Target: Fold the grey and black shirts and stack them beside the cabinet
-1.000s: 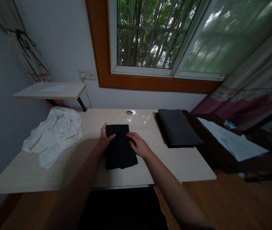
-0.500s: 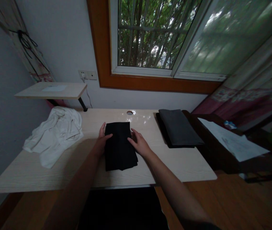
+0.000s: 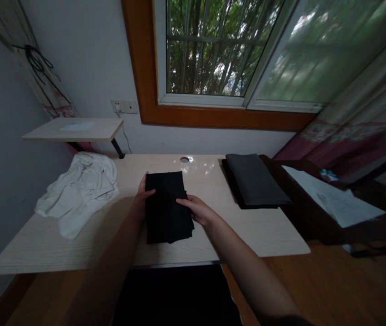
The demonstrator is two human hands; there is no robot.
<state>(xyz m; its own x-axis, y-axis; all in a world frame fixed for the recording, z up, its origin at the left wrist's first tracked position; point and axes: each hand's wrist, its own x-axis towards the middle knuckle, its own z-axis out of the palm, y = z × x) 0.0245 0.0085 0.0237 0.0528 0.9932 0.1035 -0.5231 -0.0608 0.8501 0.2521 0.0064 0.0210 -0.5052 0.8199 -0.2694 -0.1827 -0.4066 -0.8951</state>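
A black folded cloth (image 3: pixel 167 213), a neat rectangle of stacked layers, is between my hands over the middle of the desk. My left hand (image 3: pixel 142 197) grips its left edge, thumb on top and fingers hidden behind or under it. On the opposite side my right hand (image 3: pixel 195 207) pinches the right edge, its thumb lying on the top layer and its fingers beneath. The layers fan out a little at the lower right corner. Whether the cloth touches the desk or is slightly raised, I cannot tell.
A crumpled white cloth (image 3: pixel 84 185) lies at the left of the pale desk (image 3: pixel 247 237), below a small raised shelf (image 3: pixel 87 131). Toward the right is a stack of dark grey and black folded material (image 3: pixel 256 181). Beyond it, a paper sheet (image 3: pixel 332 199) rests on a dark surface.
My right hand has slid down the right edge, its fingers now under the cloth. Both hands and the cloth have shifted slightly left, with the cloth's right edges spreading a little.
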